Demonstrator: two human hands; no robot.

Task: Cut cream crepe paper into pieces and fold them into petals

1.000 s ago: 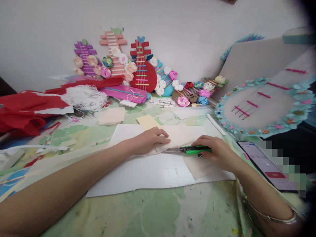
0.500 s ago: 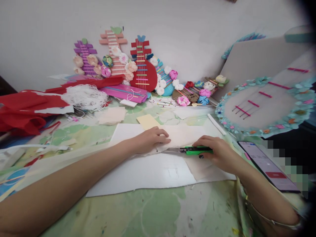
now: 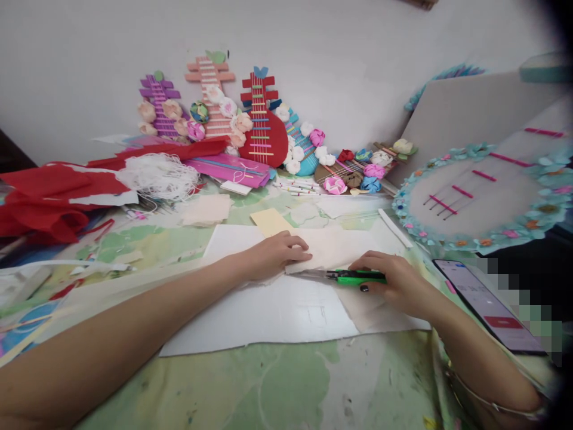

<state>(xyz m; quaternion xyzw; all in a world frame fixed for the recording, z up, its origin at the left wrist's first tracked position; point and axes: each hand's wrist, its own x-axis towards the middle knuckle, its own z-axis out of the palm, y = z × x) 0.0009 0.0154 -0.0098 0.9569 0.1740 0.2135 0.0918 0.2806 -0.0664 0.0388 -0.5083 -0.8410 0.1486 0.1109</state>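
My right hand (image 3: 396, 280) is closed around a green and black utility knife (image 3: 358, 278). Its long blade (image 3: 308, 274) points left and lies along the near edge of thin cream paper (image 3: 329, 249). My left hand (image 3: 280, 255) presses on that paper with bent fingers, just beyond the blade's tip. Beneath both hands is a white board (image 3: 250, 319) with faint pencil marks. Another pale sheet (image 3: 367, 307) lies on the board below my right hand. Part of the cream paper is hidden under my left hand.
Behind the board lie a yellow paper piece (image 3: 271, 222) and a stack of cream paper (image 3: 206, 209). Red fabric (image 3: 67, 185) and tangled white string (image 3: 156, 176) are at left. Decorated lute shapes (image 3: 264, 134) lean on the wall. A phone (image 3: 487, 304) lies at right.
The whole view has shifted slightly. The knife's blade tilts a little differently against the cream paper's edge. Both hands stay in nearly the same places.
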